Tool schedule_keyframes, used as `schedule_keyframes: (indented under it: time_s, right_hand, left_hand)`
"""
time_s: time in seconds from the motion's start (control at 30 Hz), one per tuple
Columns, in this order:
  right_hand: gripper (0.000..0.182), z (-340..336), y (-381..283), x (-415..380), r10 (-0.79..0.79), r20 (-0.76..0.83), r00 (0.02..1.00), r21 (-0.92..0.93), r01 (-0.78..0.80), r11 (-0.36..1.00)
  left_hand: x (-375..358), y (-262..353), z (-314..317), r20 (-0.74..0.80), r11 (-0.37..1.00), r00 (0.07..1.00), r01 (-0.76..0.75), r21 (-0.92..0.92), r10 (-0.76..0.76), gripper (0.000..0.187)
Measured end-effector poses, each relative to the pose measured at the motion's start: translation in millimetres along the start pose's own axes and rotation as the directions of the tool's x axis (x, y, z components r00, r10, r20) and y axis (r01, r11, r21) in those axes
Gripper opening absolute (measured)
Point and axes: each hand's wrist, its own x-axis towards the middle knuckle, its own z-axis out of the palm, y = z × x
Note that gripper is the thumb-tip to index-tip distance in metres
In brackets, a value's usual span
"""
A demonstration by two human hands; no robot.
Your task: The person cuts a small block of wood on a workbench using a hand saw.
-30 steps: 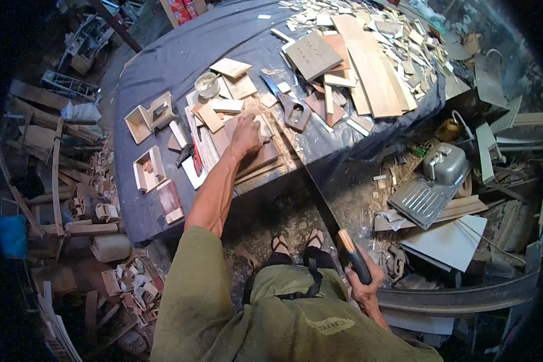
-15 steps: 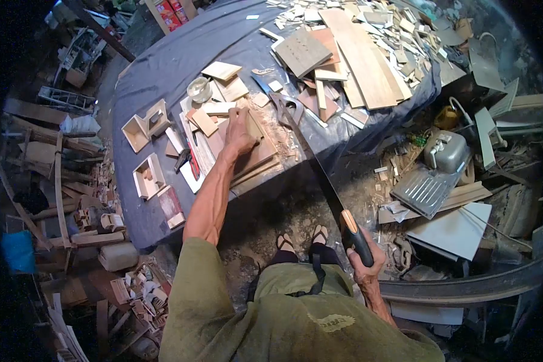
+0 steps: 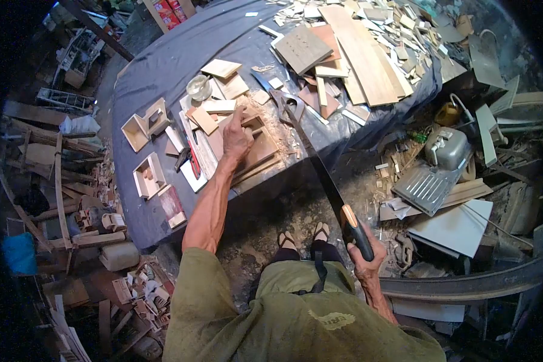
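My left hand (image 3: 238,137) is closed at the left side of a small wooden piece (image 3: 255,124), over a brown board (image 3: 262,148) near the table's front edge. The piece has a dark hollow on the side facing me; my fingers partly hide it. My right hand (image 3: 369,252) is wrapped around the black and orange handle of a handsaw (image 3: 324,175). The blade slants up and away to the table edge, its far end beside a dark metal tool (image 3: 282,104). Sawdust (image 3: 291,142) lies around the board.
A glass jar (image 3: 199,88), small wooden boxes (image 3: 149,176) and red-handled pliers (image 3: 194,161) are on the cloth-covered table (image 3: 163,78). Long boards (image 3: 359,54) and many offcuts lie at the back right. A metal sink (image 3: 446,151) and scrap stand at right; wood scraps (image 3: 142,295) cover the floor at left.
My left hand has shifted slightly, and the small wooden piece now shows its hollow side. The handsaw in my right hand has hardly moved.
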Motion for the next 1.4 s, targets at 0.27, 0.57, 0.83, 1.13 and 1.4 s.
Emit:
schedule_keyframes:
  time_s: [0.27, 0.57, 0.83, 1.13, 1.4]
  right_hand:
    - [0.060, 8.2, -0.1, 0.5, 0.009, -0.016, 1.000, 0.031, -0.008, 0.999]
    - [0.060, 14.2, 7.5, 0.2, 0.050, 0.000, 0.999, 0.021, -0.050, 0.999]
    - [0.059, 20.7, -2.5, 5.2, 0.088, -0.011, 0.996, 0.060, -0.087, 0.994]
    - [0.059, 20.6, -2.3, 10.7, 0.043, 0.008, 0.999, 0.043, -0.044, 0.998]
    - [0.060, 23.1, -4.7, 13.2, 0.073, -0.010, 0.997, 0.054, -0.072, 0.996]
  left_hand:
    - [-7.6, -2.6, 4.1, -0.035, 0.995, 0.996, -0.075, 0.071, 0.077, 0.052]
    - [-12.6, -10.4, 5.8, -0.025, 0.997, 0.996, -0.080, 0.007, 0.080, 0.043]
    - [22.1, -40.2, 15.9, -0.003, 0.860, 0.884, 0.454, -0.232, -0.467, 0.037]
    - [46.5, -54.5, 44.3, 0.268, 0.319, 0.572, 0.721, -0.615, -0.775, 0.024]
    - [56.9, -56.0, 36.1, 0.386, 0.546, 0.592, 0.805, -0.235, -0.707, 0.014]
